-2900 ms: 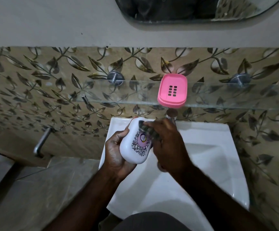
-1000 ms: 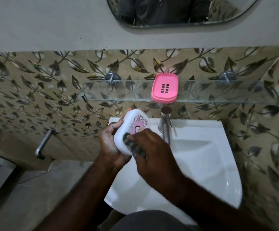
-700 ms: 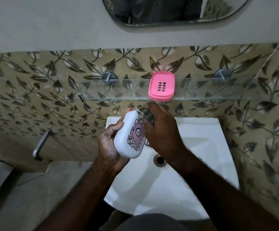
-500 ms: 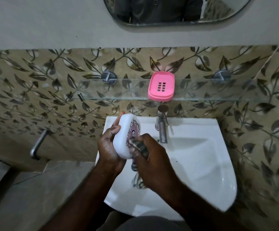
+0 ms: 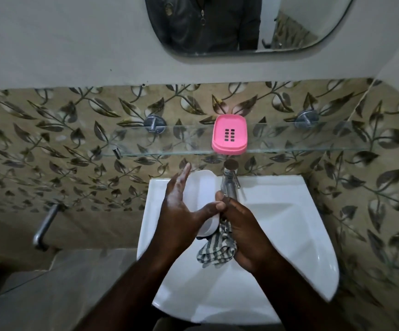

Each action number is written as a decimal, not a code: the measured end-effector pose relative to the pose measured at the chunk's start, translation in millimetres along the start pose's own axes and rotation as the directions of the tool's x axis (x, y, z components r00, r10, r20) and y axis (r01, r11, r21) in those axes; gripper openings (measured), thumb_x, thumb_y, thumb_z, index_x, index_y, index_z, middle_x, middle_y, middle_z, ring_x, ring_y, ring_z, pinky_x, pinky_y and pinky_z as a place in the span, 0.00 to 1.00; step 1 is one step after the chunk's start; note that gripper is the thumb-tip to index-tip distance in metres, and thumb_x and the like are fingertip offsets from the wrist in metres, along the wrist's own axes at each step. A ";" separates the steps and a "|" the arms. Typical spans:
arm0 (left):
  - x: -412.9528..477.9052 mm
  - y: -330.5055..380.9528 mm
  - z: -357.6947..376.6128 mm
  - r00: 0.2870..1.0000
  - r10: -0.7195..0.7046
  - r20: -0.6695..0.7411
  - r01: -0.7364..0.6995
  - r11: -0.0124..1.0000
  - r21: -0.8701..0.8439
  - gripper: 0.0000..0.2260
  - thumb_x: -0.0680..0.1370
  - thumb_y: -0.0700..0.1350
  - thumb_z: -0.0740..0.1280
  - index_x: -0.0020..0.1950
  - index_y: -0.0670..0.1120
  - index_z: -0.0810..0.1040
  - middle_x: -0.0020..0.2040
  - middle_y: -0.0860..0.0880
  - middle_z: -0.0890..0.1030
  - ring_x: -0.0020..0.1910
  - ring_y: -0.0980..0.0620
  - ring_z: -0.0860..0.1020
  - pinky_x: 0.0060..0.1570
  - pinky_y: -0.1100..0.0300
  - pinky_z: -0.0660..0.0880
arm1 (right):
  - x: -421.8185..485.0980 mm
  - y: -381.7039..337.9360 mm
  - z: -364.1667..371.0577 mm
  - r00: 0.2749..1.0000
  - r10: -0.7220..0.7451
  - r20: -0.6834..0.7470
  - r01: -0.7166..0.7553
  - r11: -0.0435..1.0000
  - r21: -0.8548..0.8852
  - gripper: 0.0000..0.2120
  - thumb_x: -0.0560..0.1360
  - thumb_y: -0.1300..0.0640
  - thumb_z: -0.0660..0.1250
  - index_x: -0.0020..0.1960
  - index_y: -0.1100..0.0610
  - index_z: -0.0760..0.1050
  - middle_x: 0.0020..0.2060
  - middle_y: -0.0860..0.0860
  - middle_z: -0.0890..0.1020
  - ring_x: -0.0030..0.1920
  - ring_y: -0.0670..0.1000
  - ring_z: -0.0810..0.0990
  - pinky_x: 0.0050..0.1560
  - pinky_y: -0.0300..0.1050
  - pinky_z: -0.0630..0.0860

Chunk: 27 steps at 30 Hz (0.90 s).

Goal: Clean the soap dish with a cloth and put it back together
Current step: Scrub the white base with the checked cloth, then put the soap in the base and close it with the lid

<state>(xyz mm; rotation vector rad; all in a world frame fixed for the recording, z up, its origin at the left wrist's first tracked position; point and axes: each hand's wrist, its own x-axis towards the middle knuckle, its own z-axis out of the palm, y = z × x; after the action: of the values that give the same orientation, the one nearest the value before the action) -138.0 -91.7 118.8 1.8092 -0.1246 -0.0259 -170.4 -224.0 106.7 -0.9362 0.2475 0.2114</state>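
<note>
Over the sink, my left hand holds the white soap dish cover on edge, thumb across its plain face and fingers stretched behind it. The printed side is turned away from me. My right hand grips a grey striped cloth bunched against the cover's lower end; part of the cloth hangs below. The pink soap dish tray, with drain slots in its middle, sits on the glass shelf above the tap.
A chrome tap stands just right of the cover at the back of the white sink. A metal handle sticks out of the leaf-patterned tiled wall at left. A mirror hangs above.
The cover has turned in my left hand, so its plain side now faces me instead of the printed one. My right hand and the cloth have slid to its lower end.
</note>
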 end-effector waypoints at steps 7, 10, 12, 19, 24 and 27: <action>12.5 6.9 -34.1 0.975 -0.223 0.020 0.199 0.822 -0.533 0.18 0.75 0.34 0.69 0.63 0.46 0.76 0.56 0.45 0.82 0.55 0.50 0.81 0.55 0.59 0.79 | 8.0 6.3 7.1 0.999 -0.038 0.026 0.034 0.993 0.114 0.20 0.82 0.53 0.59 0.68 0.66 0.70 0.64 0.64 0.76 0.66 0.63 0.74 0.69 0.64 0.67; 15.6 0.0 -44.6 0.942 -0.324 0.083 0.294 0.684 -0.668 0.15 0.76 0.35 0.66 0.63 0.39 0.77 0.52 0.43 0.85 0.48 0.47 0.83 0.49 0.57 0.80 | 10.3 11.8 9.0 1.000 -0.030 0.000 0.029 0.992 0.127 0.20 0.82 0.55 0.59 0.69 0.67 0.68 0.66 0.64 0.74 0.68 0.63 0.72 0.70 0.67 0.63; 11.4 -3.3 -43.6 0.927 -0.341 0.154 0.347 0.627 -0.697 0.16 0.76 0.40 0.66 0.62 0.36 0.77 0.52 0.41 0.84 0.50 0.44 0.83 0.50 0.53 0.81 | 10.6 16.6 12.3 0.999 -0.044 0.011 0.043 0.994 0.105 0.21 0.82 0.55 0.59 0.69 0.68 0.67 0.67 0.65 0.73 0.69 0.64 0.71 0.70 0.67 0.63; 9.3 -18.2 -42.5 0.896 -0.372 0.242 0.432 0.605 -0.668 0.22 0.79 0.55 0.62 0.67 0.43 0.75 0.63 0.40 0.80 0.61 0.41 0.79 0.56 0.45 0.79 | 11.4 20.2 16.2 0.971 -0.151 -0.183 0.107 0.968 -0.228 0.11 0.78 0.58 0.66 0.58 0.62 0.79 0.53 0.63 0.83 0.54 0.63 0.82 0.51 0.57 0.79; 14.5 -27.1 -41.3 0.812 -0.431 0.394 0.572 0.454 -0.683 0.26 0.80 0.62 0.57 0.66 0.45 0.77 0.58 0.41 0.83 0.53 0.43 0.83 0.40 0.51 0.81 | 11.9 14.8 18.4 0.951 -0.192 -0.241 0.115 0.947 -0.299 0.09 0.76 0.62 0.68 0.56 0.61 0.78 0.50 0.64 0.83 0.47 0.61 0.83 0.45 0.64 0.80; 24.2 -23.9 -40.4 0.810 -0.374 0.452 0.576 0.361 -0.733 0.27 0.78 0.62 0.59 0.68 0.45 0.76 0.62 0.40 0.80 0.55 0.40 0.81 0.46 0.48 0.81 | 11.3 5.8 14.1 0.933 -0.201 -0.297 0.127 0.960 -0.249 0.10 0.75 0.66 0.68 0.57 0.64 0.77 0.49 0.64 0.84 0.46 0.62 0.84 0.42 0.55 0.82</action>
<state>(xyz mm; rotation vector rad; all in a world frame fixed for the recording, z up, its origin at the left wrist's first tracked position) -108.9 -49.4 106.5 0.7483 0.2614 -0.6177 -159.7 -208.4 106.9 -1.2135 0.4495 -0.0729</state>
